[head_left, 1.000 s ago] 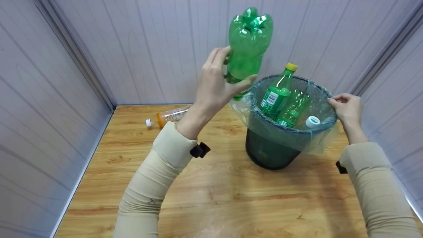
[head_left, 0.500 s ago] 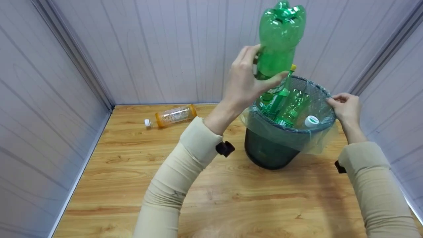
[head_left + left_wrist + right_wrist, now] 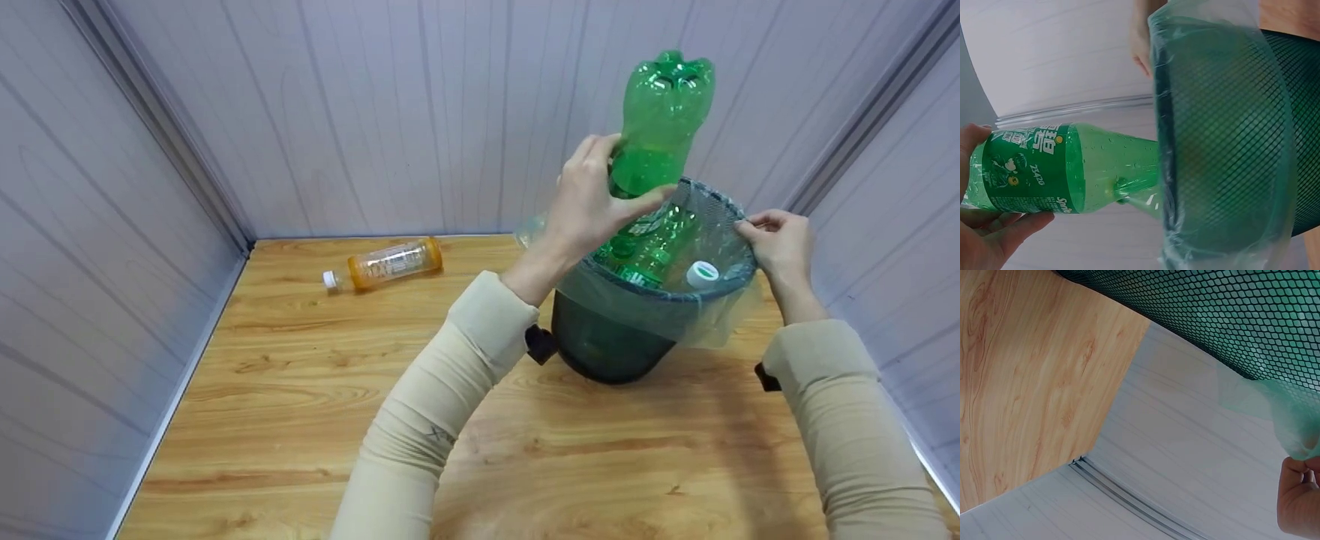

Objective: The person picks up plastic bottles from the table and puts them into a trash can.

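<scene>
My left hand [image 3: 592, 195] grips a large green plastic bottle [image 3: 664, 120] that is upside down, base up. Its neck end dips inside the rim of a dark mesh bin [image 3: 611, 345], and the left wrist view shows the green label [image 3: 1027, 169] between my fingers. A pale green bin liner [image 3: 637, 296] is folded over the rim. At the bin's right side, my right hand [image 3: 780, 244] pinches the liner and rim; in the right wrist view its curled fingers meet the liner's edge. Inside the bin lie other green bottles [image 3: 660, 251] and a white cap [image 3: 703, 274].
A clear bottle [image 3: 394, 264] with orange bands and a white cap lies on its side at the back left of the wood-grain tabletop [image 3: 315, 390]. Pale panel walls [image 3: 360, 112] enclose the back and both sides.
My left hand has carried the green bottle to the right and then down, so its neck now goes into the bin. The orange-banded bottle has come fully into sight. My right hand stays put.
</scene>
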Action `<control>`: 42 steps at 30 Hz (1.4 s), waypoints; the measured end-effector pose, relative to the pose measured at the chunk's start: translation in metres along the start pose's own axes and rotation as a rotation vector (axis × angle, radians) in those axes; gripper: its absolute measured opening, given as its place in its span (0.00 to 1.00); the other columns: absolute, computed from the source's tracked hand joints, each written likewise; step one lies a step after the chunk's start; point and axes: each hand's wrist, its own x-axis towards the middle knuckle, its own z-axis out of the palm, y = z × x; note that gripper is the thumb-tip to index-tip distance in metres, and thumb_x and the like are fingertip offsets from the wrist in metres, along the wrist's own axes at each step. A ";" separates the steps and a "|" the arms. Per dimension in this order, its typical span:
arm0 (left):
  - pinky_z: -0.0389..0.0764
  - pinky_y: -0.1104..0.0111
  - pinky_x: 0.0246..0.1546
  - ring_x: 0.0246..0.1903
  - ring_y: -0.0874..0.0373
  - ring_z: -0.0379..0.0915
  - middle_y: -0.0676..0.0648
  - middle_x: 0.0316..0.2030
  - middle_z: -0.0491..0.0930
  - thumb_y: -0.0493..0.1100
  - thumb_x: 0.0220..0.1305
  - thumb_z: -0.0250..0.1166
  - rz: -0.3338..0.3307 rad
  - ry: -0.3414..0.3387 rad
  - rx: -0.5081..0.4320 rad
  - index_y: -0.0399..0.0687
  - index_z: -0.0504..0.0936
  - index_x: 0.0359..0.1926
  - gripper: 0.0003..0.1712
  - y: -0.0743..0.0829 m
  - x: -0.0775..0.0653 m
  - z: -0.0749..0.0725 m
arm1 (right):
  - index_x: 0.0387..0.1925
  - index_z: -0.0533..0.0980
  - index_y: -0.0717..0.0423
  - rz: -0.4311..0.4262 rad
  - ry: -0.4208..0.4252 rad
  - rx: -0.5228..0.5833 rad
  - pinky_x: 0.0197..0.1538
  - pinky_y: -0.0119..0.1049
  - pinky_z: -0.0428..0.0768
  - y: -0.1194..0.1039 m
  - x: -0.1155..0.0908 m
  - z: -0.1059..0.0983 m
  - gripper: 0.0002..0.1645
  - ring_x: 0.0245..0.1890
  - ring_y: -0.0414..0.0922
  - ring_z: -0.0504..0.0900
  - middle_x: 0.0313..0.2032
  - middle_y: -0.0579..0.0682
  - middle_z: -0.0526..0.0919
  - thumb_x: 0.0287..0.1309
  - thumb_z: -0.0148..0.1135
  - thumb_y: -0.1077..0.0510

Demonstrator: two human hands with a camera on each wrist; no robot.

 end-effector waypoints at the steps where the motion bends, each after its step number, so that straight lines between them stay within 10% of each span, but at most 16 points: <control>1: 0.71 0.79 0.42 0.44 0.64 0.66 0.49 0.45 0.67 0.56 0.46 0.68 -0.005 -0.002 0.014 0.40 0.65 0.57 0.41 -0.002 0.000 0.003 | 0.33 0.75 0.65 0.000 0.000 0.000 0.21 0.23 0.67 0.000 0.000 0.000 0.14 0.21 0.33 0.66 0.17 0.34 0.69 0.53 0.58 0.56; 20: 0.71 0.76 0.44 0.45 0.63 0.66 0.51 0.47 0.70 0.68 0.40 0.62 -0.190 -0.113 0.265 0.44 0.70 0.55 0.45 -0.030 0.005 0.041 | 0.32 0.77 0.62 -0.019 0.017 -0.006 0.21 0.23 0.66 -0.001 0.000 0.003 0.11 0.19 0.32 0.66 0.16 0.33 0.68 0.52 0.59 0.56; 36: 0.68 0.73 0.23 0.25 0.63 0.64 0.52 0.31 0.71 0.68 0.40 0.63 -0.317 -0.260 0.428 0.47 0.73 0.31 0.31 -0.040 0.004 0.053 | 0.33 0.77 0.65 -0.030 0.030 -0.008 0.21 0.23 0.66 -0.001 -0.001 0.006 0.13 0.18 0.31 0.66 0.15 0.32 0.68 0.53 0.58 0.56; 42: 0.74 0.72 0.30 0.32 0.63 0.71 0.52 0.35 0.73 0.65 0.39 0.66 -0.350 -0.267 0.492 0.46 0.73 0.42 0.35 -0.042 0.005 0.056 | 0.32 0.77 0.64 -0.047 0.043 -0.006 0.21 0.24 0.65 -0.001 -0.002 0.006 0.13 0.18 0.31 0.66 0.14 0.32 0.68 0.53 0.59 0.56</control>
